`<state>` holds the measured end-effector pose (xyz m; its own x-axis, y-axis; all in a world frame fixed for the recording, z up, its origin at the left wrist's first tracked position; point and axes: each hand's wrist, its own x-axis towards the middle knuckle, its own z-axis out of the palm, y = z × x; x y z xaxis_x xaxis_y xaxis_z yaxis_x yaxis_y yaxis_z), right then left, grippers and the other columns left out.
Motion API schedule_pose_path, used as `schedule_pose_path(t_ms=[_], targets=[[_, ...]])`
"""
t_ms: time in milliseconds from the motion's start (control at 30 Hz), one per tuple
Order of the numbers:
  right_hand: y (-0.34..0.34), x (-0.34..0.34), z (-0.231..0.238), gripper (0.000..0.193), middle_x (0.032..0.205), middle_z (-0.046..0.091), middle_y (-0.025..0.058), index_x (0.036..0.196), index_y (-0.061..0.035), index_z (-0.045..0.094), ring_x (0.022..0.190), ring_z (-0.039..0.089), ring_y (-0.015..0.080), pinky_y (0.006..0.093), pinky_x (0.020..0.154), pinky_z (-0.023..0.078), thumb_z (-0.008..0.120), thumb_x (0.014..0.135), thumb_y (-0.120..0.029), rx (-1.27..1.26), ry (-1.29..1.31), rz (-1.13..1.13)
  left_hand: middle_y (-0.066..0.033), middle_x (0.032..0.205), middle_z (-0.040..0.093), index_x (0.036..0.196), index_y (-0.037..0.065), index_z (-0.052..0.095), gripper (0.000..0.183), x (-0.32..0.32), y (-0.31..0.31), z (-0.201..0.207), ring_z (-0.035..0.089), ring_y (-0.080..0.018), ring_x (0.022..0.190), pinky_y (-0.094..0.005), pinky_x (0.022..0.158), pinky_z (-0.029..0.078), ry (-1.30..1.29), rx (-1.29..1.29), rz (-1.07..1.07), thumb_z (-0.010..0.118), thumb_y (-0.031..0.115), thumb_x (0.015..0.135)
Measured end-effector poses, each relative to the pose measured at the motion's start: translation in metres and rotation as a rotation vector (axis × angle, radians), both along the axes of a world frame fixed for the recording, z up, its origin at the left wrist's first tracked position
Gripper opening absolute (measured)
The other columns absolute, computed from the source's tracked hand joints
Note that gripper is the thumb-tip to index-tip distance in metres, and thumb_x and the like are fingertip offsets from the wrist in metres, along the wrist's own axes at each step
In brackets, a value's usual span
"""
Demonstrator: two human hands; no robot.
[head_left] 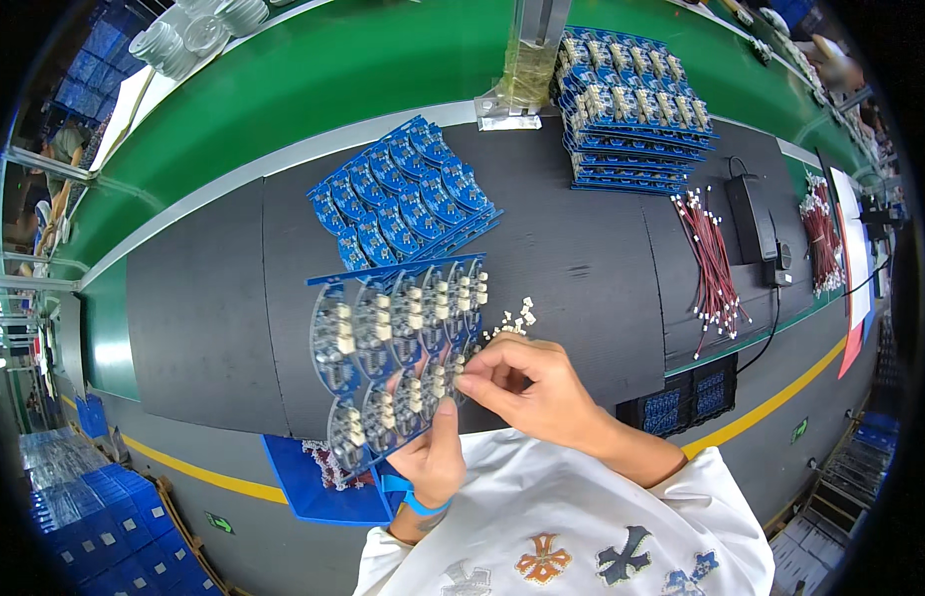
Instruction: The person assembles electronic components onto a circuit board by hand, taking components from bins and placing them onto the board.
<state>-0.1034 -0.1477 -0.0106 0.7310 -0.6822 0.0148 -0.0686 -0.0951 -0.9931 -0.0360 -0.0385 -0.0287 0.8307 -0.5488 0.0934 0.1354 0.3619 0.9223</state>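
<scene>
My left hand (435,459) grips a blue circuit board panel (381,343) from below, its thumb over the near right edge and its fingers behind the panel. The panel is tilted up toward me, with rows of rounded boards carrying white connectors. My right hand (537,385) is closed in a pinch at the panel's lower right edge; what sits between thumb and forefinger is too small to make out. Just beyond that hand lies a loose scatter of small white connectors (523,316). Behind the held panel rests a low stack of blue panels (408,194), with no white connectors visible on it.
At the back right stands a tall stack of panels with white connectors (636,114). Red cable bundles (709,263) and a black power adapter (749,219) lie to the right. A blue bin (313,502) is below the front edge of the black-covered table (199,298). A metal post (532,60) rises at the back.
</scene>
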Motion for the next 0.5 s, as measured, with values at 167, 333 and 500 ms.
schedule_pose_path(t_ms=[167,333,500], targets=[[0.002,0.005,0.001,0.013,0.059,0.056,0.0079,0.076,0.0032,0.057,0.048,0.051,0.0082,0.0242,0.042,0.037,0.062,0.079,-0.009,0.258,0.172,0.070,-0.0256,0.122,0.041,0.123,-0.010,0.025,0.047,-0.002,0.003,-0.011,0.045,-0.0367,0.111,-0.0454,0.096,0.033,-0.340,0.215,0.013,0.041,-0.014,0.079],[0.008,0.006,0.000,0.014,0.060,0.057,0.0104,0.079,0.0050,0.056,0.049,0.052,0.0117,0.0265,0.044,0.039,0.059,0.081,-0.009,0.158,0.107,0.029,-0.0249,0.114,0.048,0.119,-0.013,0.031,0.042,-0.003,0.002,-0.009,0.051,-0.0300,0.101,-0.0363,0.086,0.041,-0.475,0.368,0.094,0.044,-0.012,0.079],[0.005,-0.001,0.004,0.014,0.062,0.058,0.0140,0.081,0.0062,0.055,0.050,0.055,0.0167,0.0291,0.045,0.042,0.058,0.080,-0.008,0.075,0.127,-0.008,-0.0233,0.105,0.054,0.111,-0.012,0.040,0.033,-0.010,-0.006,-0.013,0.056,-0.0258,0.092,-0.0303,0.078,0.045,-0.574,0.431,0.329,0.051,-0.007,0.080]])
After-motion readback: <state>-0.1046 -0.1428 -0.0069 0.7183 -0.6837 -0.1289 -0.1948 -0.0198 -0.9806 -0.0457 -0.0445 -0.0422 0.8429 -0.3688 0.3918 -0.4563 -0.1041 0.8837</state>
